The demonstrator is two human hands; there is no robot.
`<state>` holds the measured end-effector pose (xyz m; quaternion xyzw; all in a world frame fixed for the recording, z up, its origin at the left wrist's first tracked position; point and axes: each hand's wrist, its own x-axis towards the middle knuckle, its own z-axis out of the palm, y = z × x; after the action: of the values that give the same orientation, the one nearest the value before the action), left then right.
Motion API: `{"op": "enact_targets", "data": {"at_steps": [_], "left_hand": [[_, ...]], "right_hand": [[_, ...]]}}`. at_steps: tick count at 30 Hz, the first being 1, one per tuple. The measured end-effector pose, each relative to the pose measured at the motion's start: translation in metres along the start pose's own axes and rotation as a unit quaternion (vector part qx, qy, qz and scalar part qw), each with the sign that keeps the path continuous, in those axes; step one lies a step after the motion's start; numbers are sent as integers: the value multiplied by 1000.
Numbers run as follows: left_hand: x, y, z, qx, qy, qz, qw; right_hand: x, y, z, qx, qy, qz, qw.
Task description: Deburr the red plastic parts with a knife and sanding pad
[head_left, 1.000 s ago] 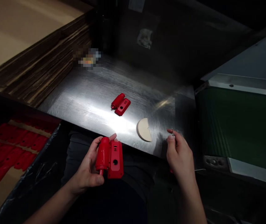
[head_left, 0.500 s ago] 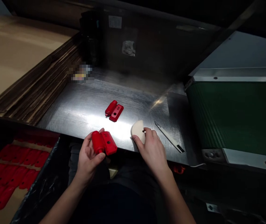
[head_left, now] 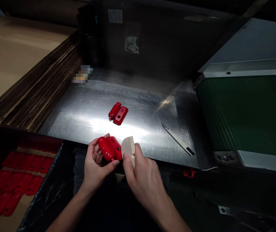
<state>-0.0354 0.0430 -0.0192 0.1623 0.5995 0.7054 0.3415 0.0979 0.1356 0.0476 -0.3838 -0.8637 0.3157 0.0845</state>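
Observation:
My left hand [head_left: 96, 162] grips a glossy red plastic part [head_left: 108, 149], made of a rounded cylinder beside a flat plate with a dark round spot. Pinched in my right hand [head_left: 141, 170] is a cream half-round pad [head_left: 128, 149], upright and close against the right side of that part; whether they touch cannot be made out. A second red part [head_left: 117, 113] of like shape lies on the metal table [head_left: 84, 109], beyond my hands. To the right, a white-handled knife [head_left: 178, 139] rests on the table, its blade pointing up and left.
A tall stack of brown cardboard sheets [head_left: 26, 64] stands at the left. Below it, a lined box holds several red parts [head_left: 14, 182] in rows. A green conveyor belt [head_left: 249, 112] is at the right. A small plastic bag [head_left: 131, 44] is on the dark panel behind.
My right hand has lifted the cream pad off the table and brought it left, up to the red part. The red part has turned slightly in my left hand.

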Motion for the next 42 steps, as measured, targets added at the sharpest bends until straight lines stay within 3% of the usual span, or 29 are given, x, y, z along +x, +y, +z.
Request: {"op": "enact_targets", "data": {"at_steps": [2,6,10,13,17,27,30,35,38,40,42], "left_hand": [[0,0,0,4,-1,-4,1000],[1,0,0,21,4,2,1000],[3,-1,-2,4,1,-3,1000],[4,-2,-4,6,-5,-1,1000],[4,-3,-4,-1,-12,-3,1000],[6,0,-4,-17,-6,-6,1000],[7,-1,-7,-35,-14,-4,999],[7,-1,-12,-117,0,-22,993],[7,1,-13,-142,2,-34,989],[7,2,-13,-157,6,-41,987],[6,2,-14,-172,18,-49,984]], "right_hand": [[0,2,0,6,-12,-11,1000],[-1,5,0,-18,24,5,1000],[-3,3,2,17,-6,-15,1000],[-3,0,3,-4,26,-5,1000],[-4,-2,3,12,-3,-38,999],[-5,-7,3,-25,14,-12,1000],[-3,-8,1,-16,-32,-2,999],[21,18,-23,-18,-31,121,992],[39,46,-41,24,-44,122,991],[48,62,-46,25,-17,121,992],[52,71,-46,8,54,132,990]]}}
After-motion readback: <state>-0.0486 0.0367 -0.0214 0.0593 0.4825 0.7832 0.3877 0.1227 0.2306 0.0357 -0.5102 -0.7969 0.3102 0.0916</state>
